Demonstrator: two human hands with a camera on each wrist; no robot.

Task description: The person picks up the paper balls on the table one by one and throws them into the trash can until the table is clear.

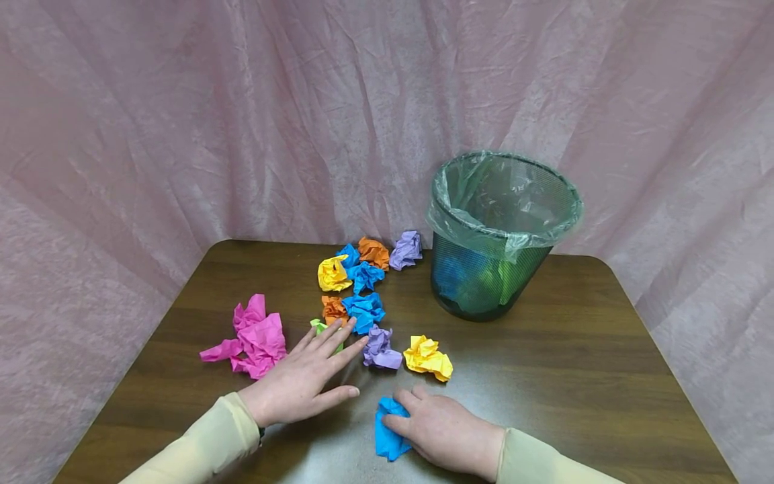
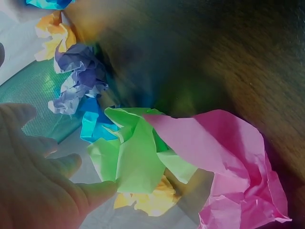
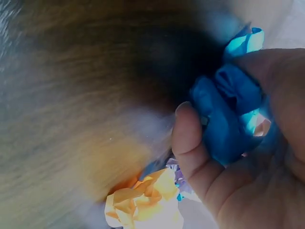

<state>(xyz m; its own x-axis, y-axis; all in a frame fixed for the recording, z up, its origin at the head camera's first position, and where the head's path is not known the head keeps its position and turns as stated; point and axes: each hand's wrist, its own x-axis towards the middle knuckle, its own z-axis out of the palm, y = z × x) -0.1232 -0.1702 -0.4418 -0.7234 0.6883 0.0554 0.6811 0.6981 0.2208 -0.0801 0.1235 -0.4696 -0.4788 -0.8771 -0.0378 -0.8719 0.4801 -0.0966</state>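
Note:
My right hand [image 1: 447,427] grips a crumpled blue paper [image 1: 389,437] near the front of the table. In the right wrist view its fingers curl around the blue paper [image 3: 221,119]. To the left, my left hand [image 1: 305,380] is spread with straight fingers and holds nothing. Its fingertips partly hide a crumpled green paper [image 1: 318,327]; in the left wrist view the green paper [image 2: 138,152] lies beside the fingers, and I cannot tell if they touch. Crumpled pink paper [image 1: 263,339] lies left of that hand. Purple paper [image 1: 379,348] and yellow paper [image 1: 428,357] lie beyond the hands.
A mesh bin [image 1: 478,289] with a clear liner stands at the back right, colored papers showing inside. Several crumpled papers, including an orange one [image 1: 373,253] and a purple one [image 1: 406,250], lie at the back of the wooden table [image 1: 574,376]. A pink curtain [image 1: 302,121] hangs behind.

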